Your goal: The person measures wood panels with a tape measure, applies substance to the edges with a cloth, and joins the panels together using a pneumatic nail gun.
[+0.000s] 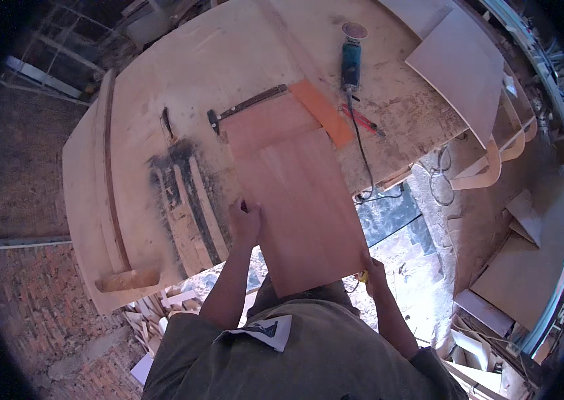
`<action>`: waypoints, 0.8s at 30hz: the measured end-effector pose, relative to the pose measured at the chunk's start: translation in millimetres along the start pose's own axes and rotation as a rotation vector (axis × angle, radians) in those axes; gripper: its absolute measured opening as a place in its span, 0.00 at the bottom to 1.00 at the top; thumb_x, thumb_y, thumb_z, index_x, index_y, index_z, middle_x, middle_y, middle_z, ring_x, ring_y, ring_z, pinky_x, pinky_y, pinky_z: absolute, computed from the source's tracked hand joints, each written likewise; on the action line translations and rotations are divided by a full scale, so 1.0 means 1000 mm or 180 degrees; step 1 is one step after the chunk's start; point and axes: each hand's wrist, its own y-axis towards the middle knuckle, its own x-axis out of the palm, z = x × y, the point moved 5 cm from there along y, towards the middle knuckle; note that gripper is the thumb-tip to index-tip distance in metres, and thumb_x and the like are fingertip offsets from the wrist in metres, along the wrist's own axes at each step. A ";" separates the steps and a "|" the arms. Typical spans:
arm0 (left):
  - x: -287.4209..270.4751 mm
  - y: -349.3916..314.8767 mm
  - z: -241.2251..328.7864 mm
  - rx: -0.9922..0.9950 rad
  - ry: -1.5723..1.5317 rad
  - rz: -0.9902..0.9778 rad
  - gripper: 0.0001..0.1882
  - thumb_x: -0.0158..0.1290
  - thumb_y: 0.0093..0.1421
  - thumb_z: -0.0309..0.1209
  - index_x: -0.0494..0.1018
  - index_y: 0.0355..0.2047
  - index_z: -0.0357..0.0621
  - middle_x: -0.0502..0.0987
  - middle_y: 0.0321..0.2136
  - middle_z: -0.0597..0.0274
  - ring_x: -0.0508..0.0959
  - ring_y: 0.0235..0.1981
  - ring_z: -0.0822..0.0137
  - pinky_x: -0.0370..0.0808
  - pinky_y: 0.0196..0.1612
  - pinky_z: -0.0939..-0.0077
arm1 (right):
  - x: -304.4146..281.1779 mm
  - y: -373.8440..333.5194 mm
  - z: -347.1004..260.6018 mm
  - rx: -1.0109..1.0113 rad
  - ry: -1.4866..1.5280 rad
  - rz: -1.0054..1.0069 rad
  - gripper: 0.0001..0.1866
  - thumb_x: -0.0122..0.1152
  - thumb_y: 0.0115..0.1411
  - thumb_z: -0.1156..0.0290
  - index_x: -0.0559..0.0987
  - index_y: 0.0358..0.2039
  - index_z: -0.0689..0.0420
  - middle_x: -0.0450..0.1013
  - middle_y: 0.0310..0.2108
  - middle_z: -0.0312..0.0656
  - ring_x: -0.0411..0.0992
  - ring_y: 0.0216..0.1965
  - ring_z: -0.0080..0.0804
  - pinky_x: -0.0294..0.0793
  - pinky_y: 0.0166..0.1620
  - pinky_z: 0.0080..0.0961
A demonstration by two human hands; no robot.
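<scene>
A reddish-brown plywood panel (302,200) lies partly on the workbench, its near end jutting out over my lap. My left hand (245,221) is closed at the panel's left edge, the thumb side against it. At the near right corner my right hand (375,277) is closed around a small yellow tape measure (363,275), mostly hidden by the fingers, close against the panel's edge. Beyond the panel's far end lies a dark metal bar clamp (249,107). An orange strip (322,113) rests along the panel's far right side.
The big pale workbench (182,73) carries a teal power sander (351,63) with its cord, a red hand tool (364,121), and wood strips (207,210) beside a black-stained patch. More sheets (462,67) overhang the right end. Offcuts (149,317) litter the floor at left.
</scene>
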 end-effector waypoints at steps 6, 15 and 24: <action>0.004 -0.005 0.010 -0.0202 -0.0333 -0.0180 0.14 0.60 0.50 0.26 0.76 0.37 0.30 0.79 0.30 0.54 0.78 0.30 0.68 0.74 0.34 0.71 | -0.013 0.013 -0.007 0.0211 -0.0240 -0.0107 0.26 0.63 0.59 0.49 0.76 0.37 0.64 0.74 0.27 0.38 0.73 0.25 0.25 0.76 0.27 0.26; 0.000 -0.005 0.003 0.0084 -0.0669 -0.0113 0.14 0.59 0.53 0.29 0.76 0.36 0.30 0.78 0.29 0.57 0.77 0.31 0.69 0.74 0.35 0.72 | 0.003 -0.009 -0.038 0.0409 -0.0271 -0.0855 0.29 0.64 0.58 0.51 0.75 0.44 0.67 0.76 0.36 0.47 0.76 0.33 0.35 0.80 0.34 0.33; -0.025 -0.028 -0.043 -0.1507 -0.2238 -0.0485 0.23 0.48 0.65 0.51 0.79 0.36 0.43 0.78 0.26 0.65 0.77 0.27 0.76 0.74 0.29 0.77 | 0.072 0.010 -0.131 0.0115 0.0168 -0.1197 0.18 0.58 0.62 0.59 0.72 0.45 0.60 0.71 0.35 0.41 0.72 0.32 0.37 0.78 0.32 0.41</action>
